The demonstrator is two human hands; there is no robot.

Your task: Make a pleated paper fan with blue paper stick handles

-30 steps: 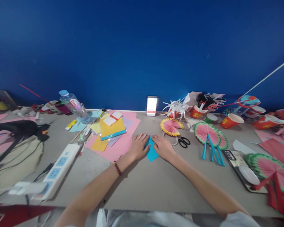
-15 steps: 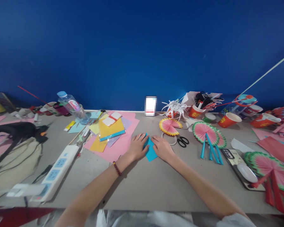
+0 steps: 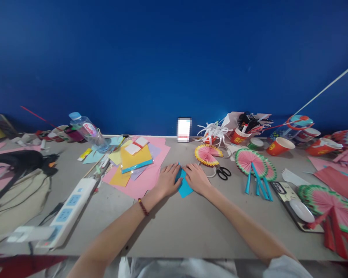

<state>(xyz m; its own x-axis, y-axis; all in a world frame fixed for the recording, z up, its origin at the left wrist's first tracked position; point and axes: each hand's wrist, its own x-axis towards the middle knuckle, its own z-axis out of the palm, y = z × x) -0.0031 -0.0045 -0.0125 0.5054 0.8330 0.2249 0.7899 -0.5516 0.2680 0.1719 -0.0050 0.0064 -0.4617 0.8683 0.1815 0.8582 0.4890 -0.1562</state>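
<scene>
From my distant place I watch through the head camera; the blue paper (image 3: 185,190) lies flat on the grey surface (image 3: 174,231), in front of the person's body, one corner pointing back to the person. The left hand (image 3: 167,181) rests palm-down over its left side, the right hand (image 3: 197,179) over its upper right side; on both hands the fingers (image 3: 171,170) are stretched out and only a little spread, pressing from above; I see no closed grip on either side, and whether a fingertip also catches the far edge I cannot tell.

As for the progress, I judge that this sheet is at an early stage; the part which I can see is smooth, with no row of pleats and no rolled shape; a fold may lie beneath the hands, but they hide too much for me to be sure. To the right, other pieces look far more complete; the green-edged fans (image 3: 248,160) are pleated and have blue stems (image 3: 258,179); the yellow-edged fan (image 3: 205,153) has a gap in its circle, so I would call it not fully closed; the black scissors (image 3: 224,173) lie just beside it. To the left, the pink sheets (image 3: 161,148) lie flat and unpleated, below the yellow packet (image 3: 137,154).
</scene>
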